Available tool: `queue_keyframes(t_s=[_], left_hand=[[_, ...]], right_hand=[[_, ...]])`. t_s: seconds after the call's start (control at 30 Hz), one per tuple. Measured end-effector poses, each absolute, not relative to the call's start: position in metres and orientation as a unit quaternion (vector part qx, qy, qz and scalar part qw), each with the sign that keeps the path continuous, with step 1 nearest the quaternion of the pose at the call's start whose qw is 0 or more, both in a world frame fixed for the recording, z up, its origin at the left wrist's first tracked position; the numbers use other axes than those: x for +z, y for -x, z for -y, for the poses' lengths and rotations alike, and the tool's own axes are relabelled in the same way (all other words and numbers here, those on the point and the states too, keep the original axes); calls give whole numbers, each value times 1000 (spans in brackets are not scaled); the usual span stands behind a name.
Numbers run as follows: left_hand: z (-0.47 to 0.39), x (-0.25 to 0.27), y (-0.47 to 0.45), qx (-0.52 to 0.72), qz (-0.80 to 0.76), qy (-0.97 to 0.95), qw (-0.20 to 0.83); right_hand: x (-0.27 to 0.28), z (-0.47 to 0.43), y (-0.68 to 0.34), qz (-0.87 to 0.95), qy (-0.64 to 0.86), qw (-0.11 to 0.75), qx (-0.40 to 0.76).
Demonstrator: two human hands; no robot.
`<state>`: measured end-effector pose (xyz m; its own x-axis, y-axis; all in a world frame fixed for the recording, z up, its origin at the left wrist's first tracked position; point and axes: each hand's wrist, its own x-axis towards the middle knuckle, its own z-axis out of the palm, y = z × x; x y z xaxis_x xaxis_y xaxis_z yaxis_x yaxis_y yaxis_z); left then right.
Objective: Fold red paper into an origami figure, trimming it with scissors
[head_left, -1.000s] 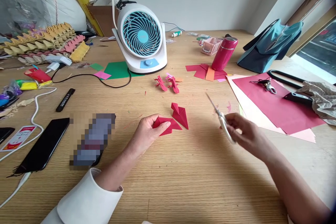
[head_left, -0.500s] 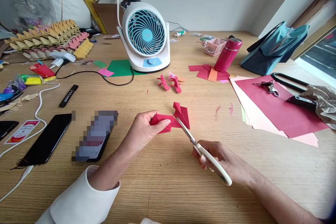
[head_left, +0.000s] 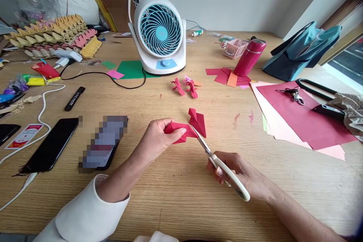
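Note:
My left hand [head_left: 163, 135] pinches a folded piece of red paper [head_left: 190, 131] between thumb and fingers, just above the table. White-handled scissors [head_left: 229, 176] are in my right hand [head_left: 236, 170], with the blades pointing up and left to the paper's right end. Whether the blades are cutting into the paper I cannot tell. Right behind the blade tips lies a second folded red paper piece [head_left: 198, 121] on the table. Farther back sit two small red folded paper figures [head_left: 178, 86], side by side.
A white fan [head_left: 161, 32] stands at the back. On the right are a pink flask [head_left: 251, 57], a teal bag [head_left: 302, 53] and stacked paper sheets [head_left: 297, 115] with keys on top. Phones [head_left: 52, 145], a black marker [head_left: 74, 98] and cables lie on the left.
The camera view has shifted slightly, so the table's things sit a little differently in the picture. Both hands keep nearly the same pose, with the scissors still at the paper's right end.

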<state>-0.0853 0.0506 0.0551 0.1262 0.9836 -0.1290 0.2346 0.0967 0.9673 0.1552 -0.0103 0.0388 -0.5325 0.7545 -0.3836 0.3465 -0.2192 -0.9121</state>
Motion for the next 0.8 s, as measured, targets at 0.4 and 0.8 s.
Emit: queue_keyframes(t_s=[0.4, 0.8], left_hand=[[-50, 53, 85, 366, -540, -529, 543], [-51, 52, 85, 363, -537, -508, 568]], right_hand=[[39, 10, -156, 609, 468, 158, 620], [36, 11, -155, 616, 477, 165, 605]])
